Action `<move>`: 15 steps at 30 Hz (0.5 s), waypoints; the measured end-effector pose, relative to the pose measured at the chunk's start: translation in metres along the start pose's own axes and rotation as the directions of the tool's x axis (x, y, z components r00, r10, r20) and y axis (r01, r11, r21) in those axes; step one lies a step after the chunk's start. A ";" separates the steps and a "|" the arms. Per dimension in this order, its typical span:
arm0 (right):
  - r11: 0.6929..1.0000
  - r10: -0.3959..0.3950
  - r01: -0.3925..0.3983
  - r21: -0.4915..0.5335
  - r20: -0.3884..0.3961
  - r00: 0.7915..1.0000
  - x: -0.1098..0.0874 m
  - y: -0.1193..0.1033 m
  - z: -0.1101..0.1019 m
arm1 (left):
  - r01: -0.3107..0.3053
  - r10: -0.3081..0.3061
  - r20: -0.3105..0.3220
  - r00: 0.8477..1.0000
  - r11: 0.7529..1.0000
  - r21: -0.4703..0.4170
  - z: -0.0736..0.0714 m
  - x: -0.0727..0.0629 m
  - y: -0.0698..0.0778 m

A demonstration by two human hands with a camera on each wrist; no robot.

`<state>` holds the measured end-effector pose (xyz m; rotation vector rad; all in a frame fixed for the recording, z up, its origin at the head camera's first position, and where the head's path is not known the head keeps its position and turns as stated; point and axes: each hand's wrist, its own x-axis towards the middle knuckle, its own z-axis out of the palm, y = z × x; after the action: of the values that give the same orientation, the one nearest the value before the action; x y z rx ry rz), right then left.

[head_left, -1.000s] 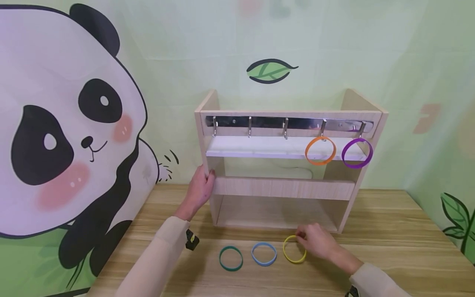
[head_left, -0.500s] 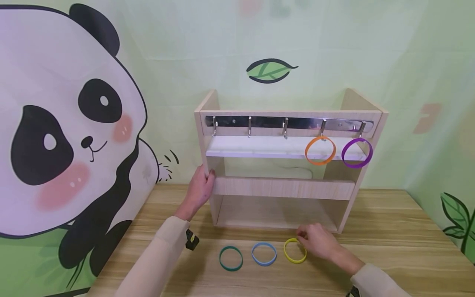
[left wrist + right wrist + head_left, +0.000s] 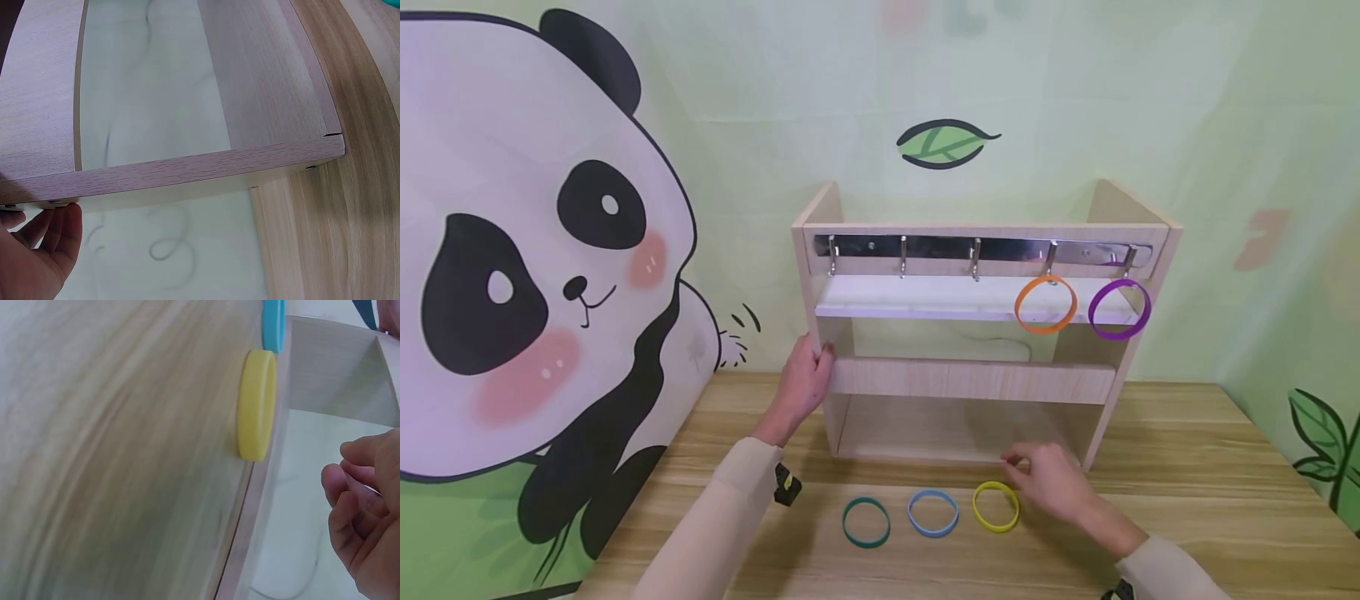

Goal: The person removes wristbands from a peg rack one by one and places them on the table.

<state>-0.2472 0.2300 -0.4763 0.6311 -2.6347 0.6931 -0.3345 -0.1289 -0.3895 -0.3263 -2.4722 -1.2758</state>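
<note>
My left hand (image 3: 799, 383) grips the left side panel of the wooden shelf (image 3: 973, 379). In the left wrist view, the fingers (image 3: 67, 231) of that hand press against the panel's outer face. My right hand (image 3: 1051, 479) hovers just right of a yellow wristband (image 3: 996, 530), fingers loosely bent and holding nothing. The right wrist view shows this yellow wristband (image 3: 255, 406) apart from the fingertips (image 3: 350, 450). To its left, a blue wristband (image 3: 933, 533) and a green wristband (image 3: 867, 544) lie in a row on the table.
A metal hook rail (image 3: 940, 247) runs along the shelf's top front. An orange wristband (image 3: 1045, 331) and a purple wristband (image 3: 1120, 336) hang from its two rightmost hooks. The wooden table (image 3: 1195, 483) meets a printed panda backdrop (image 3: 760, 167).
The yellow wristband's far edge has dropped, and it lies flat on the table. My right hand has let go of it and shifted slightly right. The left hand stays put.
</note>
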 end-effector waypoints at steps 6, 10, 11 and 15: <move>0.998 0.002 0.000 0.060 -0.041 0.999 0.002 -0.006 -0.008 | -0.019 0.019 0.003 1.000 1.000 -0.004 0.000 0.000 0.000; 0.997 -0.013 0.021 0.080 -0.099 0.995 0.004 -0.013 -0.016 | -0.023 0.023 0.002 1.000 1.000 -0.005 -0.001 0.001 0.000; 0.997 -0.022 0.031 0.077 -0.119 0.993 0.004 -0.015 -0.018 | -0.021 0.021 0.002 1.000 1.000 -0.006 -0.001 0.001 0.000; 0.995 -0.077 0.086 0.040 -0.201 0.977 0.007 -0.020 -0.028 | -0.010 0.010 0.002 1.000 1.000 -0.001 -0.001 0.001 0.001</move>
<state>-0.2373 0.2267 -0.4426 0.6438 -2.4010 0.7559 -0.3349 -0.1290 -0.3882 -0.3398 -2.4684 -1.2740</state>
